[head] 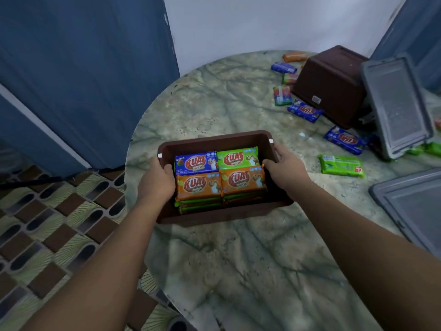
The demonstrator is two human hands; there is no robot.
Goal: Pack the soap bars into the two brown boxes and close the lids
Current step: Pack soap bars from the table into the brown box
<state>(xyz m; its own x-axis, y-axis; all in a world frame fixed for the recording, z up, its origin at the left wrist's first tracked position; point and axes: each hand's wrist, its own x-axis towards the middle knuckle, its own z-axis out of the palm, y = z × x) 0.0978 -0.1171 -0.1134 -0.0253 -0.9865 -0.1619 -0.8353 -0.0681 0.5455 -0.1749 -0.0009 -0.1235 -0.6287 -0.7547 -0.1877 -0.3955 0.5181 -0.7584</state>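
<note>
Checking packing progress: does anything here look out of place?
Yes. The second brown box lies tipped over at the far right of the table, with loose soap bars scattered around it, unpacked.

One view only, head-worn, wide-angle. Looks forward and steeply down from above the round table [238, 259]. Both forearms enter from the bottom corners and meet mid-frame, where the left hand [157, 182] and right hand [285, 167] sit at the open box [214, 139]; that zone is nearest and sharpest. Far table edge, tipped box [331, 84] and wall [262, 25] fill the upper right. Floor tiles [47, 223] lower left. Edges bend with lens distortion.
</note>
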